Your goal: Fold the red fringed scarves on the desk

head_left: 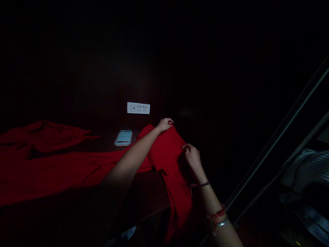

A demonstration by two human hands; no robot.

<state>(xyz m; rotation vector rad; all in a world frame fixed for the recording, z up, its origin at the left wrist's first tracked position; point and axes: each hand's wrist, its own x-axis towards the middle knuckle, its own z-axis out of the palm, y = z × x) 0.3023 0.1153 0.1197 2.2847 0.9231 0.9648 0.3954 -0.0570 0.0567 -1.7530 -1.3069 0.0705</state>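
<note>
A long red cloth (pixel 51 168) lies spread over a dark wooden table (pixel 151 195) and hangs off its right edge. My left hand (pixel 165 124) grips the far top edge of the cloth's raised right end, fingers curled over it. My right hand (pixel 192 158) pinches the same red cloth on its near right side, a little lower. Bracelets and a red thread sit on my right wrist.
A phone (pixel 123 138) with a lit screen lies on the table behind the cloth. A white wall socket (pixel 138 108) is on the dark wall above it. Slanted metal rails (pixel 282 151) and striped fabric (pixel 305 168) are at the right. The room is very dark.
</note>
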